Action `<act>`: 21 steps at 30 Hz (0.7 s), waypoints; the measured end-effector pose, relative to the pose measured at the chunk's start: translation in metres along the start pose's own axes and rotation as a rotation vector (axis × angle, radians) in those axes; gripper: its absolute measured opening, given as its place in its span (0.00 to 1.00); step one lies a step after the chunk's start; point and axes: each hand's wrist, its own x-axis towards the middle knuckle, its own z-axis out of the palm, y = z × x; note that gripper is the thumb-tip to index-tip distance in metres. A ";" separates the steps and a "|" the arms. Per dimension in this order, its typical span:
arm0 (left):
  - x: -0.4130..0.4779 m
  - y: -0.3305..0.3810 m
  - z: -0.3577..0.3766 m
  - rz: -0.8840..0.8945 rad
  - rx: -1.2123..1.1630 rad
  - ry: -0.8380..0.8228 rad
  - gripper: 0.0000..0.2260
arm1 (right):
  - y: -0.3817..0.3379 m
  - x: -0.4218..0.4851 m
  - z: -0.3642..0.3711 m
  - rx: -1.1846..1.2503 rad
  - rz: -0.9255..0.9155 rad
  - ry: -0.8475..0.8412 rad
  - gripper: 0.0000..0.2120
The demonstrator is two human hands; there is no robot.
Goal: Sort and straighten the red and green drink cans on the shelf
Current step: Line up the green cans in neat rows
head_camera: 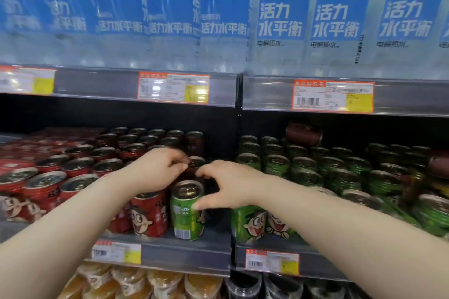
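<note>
Head view: the green can [186, 211] stands upright among the red cans [148, 213] at the shelf's [184, 253] near edge, its long axis vertical and barcode facing near. The right hand [230, 184] curls round it. The left hand [158, 170] pinches the dark can's [197, 161] rim just behind. A careless lift could tip neighbours off the edge.
</note>
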 end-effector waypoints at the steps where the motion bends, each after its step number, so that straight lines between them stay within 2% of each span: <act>1: -0.003 -0.004 0.002 0.001 -0.009 0.019 0.12 | -0.009 0.007 0.007 -0.027 0.010 -0.016 0.36; 3: -0.006 -0.014 0.006 0.007 -0.003 0.029 0.12 | -0.021 0.019 0.019 -0.071 0.050 -0.027 0.41; 7: -0.009 -0.029 0.011 0.010 0.008 0.046 0.13 | -0.025 0.030 0.029 0.013 0.140 0.029 0.41; 11: -0.007 -0.028 0.012 0.024 -0.016 0.095 0.15 | -0.013 0.024 0.008 0.238 0.237 0.195 0.29; 14: -0.004 -0.022 0.014 0.060 -0.054 0.099 0.15 | 0.008 0.018 -0.016 0.240 0.377 0.282 0.30; 18: 0.001 -0.006 0.020 0.136 -0.093 0.077 0.14 | 0.036 0.008 -0.027 0.073 0.565 0.233 0.31; 21: 0.005 0.006 0.026 0.179 -0.094 0.054 0.15 | 0.054 0.003 -0.017 0.116 0.647 0.169 0.26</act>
